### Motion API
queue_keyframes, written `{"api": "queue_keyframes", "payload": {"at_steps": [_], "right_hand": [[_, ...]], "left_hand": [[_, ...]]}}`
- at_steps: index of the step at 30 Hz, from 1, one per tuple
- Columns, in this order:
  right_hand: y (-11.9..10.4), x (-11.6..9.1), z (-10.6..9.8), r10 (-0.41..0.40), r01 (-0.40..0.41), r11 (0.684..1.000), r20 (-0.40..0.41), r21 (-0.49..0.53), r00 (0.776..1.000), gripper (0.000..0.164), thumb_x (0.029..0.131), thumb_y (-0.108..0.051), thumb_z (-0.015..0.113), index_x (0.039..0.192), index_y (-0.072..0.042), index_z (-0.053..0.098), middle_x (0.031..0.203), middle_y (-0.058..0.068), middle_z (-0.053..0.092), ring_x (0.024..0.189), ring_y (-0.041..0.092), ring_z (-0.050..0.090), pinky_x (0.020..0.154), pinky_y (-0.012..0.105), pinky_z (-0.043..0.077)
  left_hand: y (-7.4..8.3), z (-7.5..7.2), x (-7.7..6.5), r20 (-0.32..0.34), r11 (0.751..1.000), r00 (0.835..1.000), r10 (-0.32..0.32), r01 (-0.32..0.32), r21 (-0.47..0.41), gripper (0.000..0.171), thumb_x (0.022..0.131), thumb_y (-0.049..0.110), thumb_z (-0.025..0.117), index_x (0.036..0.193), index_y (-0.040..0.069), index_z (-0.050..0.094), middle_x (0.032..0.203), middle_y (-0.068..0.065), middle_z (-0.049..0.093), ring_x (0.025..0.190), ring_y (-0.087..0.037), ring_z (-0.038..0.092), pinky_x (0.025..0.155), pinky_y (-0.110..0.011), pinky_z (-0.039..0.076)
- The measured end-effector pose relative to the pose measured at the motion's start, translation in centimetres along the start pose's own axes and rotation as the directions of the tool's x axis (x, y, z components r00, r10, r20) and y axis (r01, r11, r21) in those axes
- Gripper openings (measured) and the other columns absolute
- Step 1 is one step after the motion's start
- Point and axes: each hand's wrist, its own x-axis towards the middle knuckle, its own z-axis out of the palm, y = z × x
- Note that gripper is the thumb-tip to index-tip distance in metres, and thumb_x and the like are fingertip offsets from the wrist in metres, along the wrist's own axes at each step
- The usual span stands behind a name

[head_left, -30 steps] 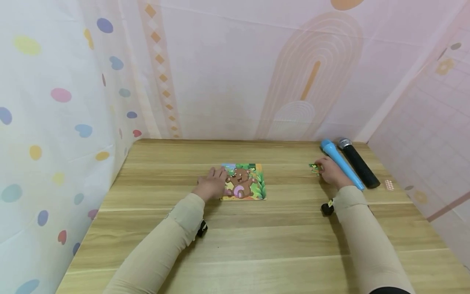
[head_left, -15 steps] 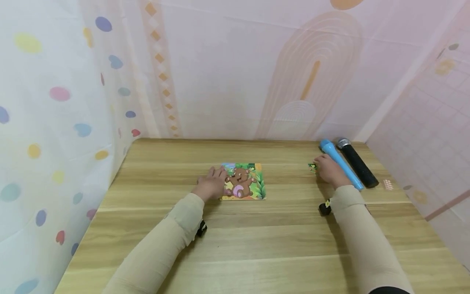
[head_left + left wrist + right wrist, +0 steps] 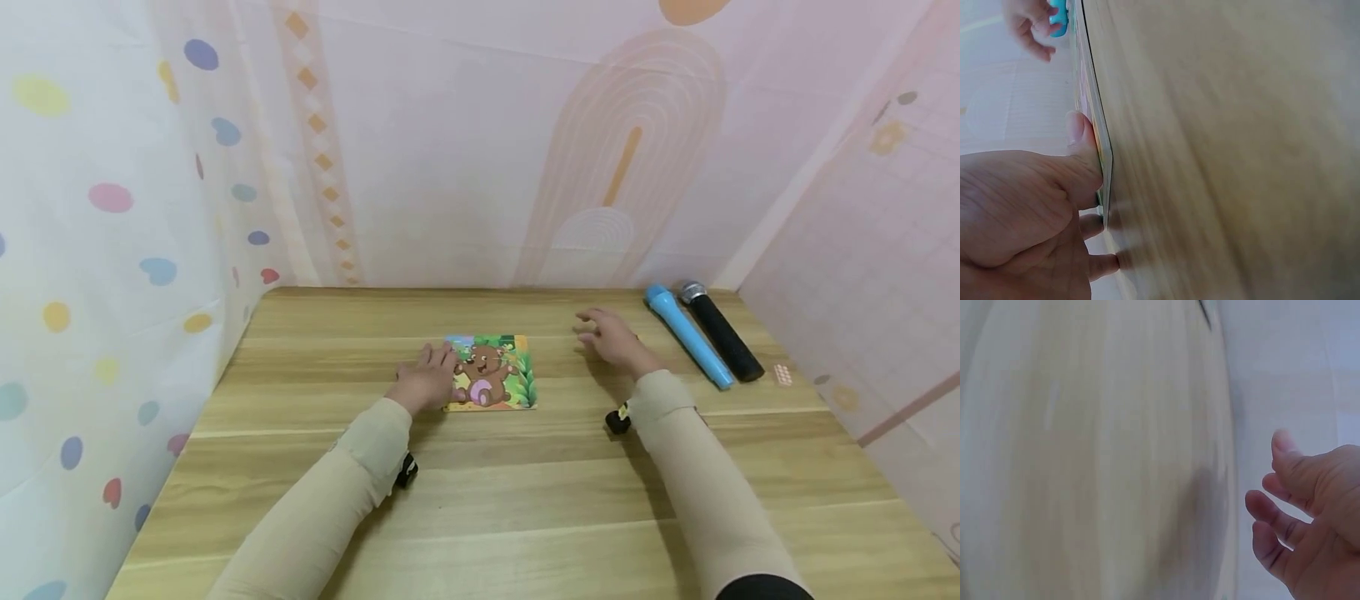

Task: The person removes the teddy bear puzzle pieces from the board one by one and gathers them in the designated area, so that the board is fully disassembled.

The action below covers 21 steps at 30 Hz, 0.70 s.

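A bright jigsaw puzzle [image 3: 487, 387] with a brown bear on green leaves lies flat near the middle of the wooden table. My left hand [image 3: 423, 382] rests over its left side with the fingers stretched forward. In the left wrist view the thumb [image 3: 1082, 134] lies on the face of the puzzle's thin board [image 3: 1105, 156], and fingertips reach down at its edge. To the right of the puzzle, my right hand [image 3: 615, 340] hovers over the table, fingers apart and loosely bent. The right wrist view shows nothing between those fingers [image 3: 1272, 547].
At the back right, a light blue microphone [image 3: 688, 336] and a black microphone [image 3: 723, 332] lie side by side. A small pink dotted patch [image 3: 783, 375] is right of them. Patterned cloth walls [image 3: 450, 167] rise behind the wooden table [image 3: 525, 517] and at both sides.
My right hand has moved left, away from the blue microphone, and its fingers have spread. The small green piece at its fingertips no longer shows. My left hand stays on the puzzle.
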Motion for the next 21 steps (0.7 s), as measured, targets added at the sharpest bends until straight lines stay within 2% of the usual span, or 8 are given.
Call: {"api": "queue_keyframes", "payload": {"at_steps": [7, 15, 21], "right_hand": [[-3.3, 1.7, 1.7, -0.062, 0.061, 0.998, 0.037, 0.028, 0.997, 0.046, 0.102, -0.008, 0.061, 0.144, 0.007, 0.050, 0.143, 0.025, 0.052, 0.115, 0.039, 0.059, 0.100, 0.050, 0.049], [-5.6, 2.6, 3.9, -0.143, 0.140, 0.989, 0.063, 0.047, 0.988, 0.044, 0.099, -0.002, 0.063, 0.141, 0.007, 0.053, 0.132, 0.023, 0.059, 0.113, 0.036, 0.060, 0.100, 0.046, 0.051], [-7.3, 3.1, 5.5, -0.173, 0.169, 0.985, 0.112, 0.045, 0.979, 0.043, 0.098, -0.001, 0.064, 0.139, 0.008, 0.055, 0.126, 0.022, 0.062, 0.115, 0.035, 0.060, 0.102, 0.045, 0.050]], "left_hand": [[0.1, -0.1, 0.1, 0.002, 1.000, 1.000, 0.000, 0.000, -0.001, 0.080, 0.102, 0.041, 0.057, 0.162, 0.006, 0.017, 0.170, -0.015, -0.003, 0.155, -0.041, -0.002, 0.110, -0.078, 0.017], [0.1, -0.1, 0.3, 0.004, 1.000, 1.000, -0.002, 0.002, 0.012, 0.081, 0.102, 0.041, 0.055, 0.162, 0.005, 0.014, 0.170, -0.015, -0.002, 0.155, -0.040, -0.002, 0.111, -0.078, 0.016], [0.0, 0.0, 0.5, 0.010, 1.000, 1.000, -0.002, 0.002, 0.010, 0.076, 0.102, 0.040, 0.056, 0.159, 0.004, 0.021, 0.170, -0.017, -0.002, 0.154, -0.042, -0.002, 0.108, -0.080, 0.017]]}}
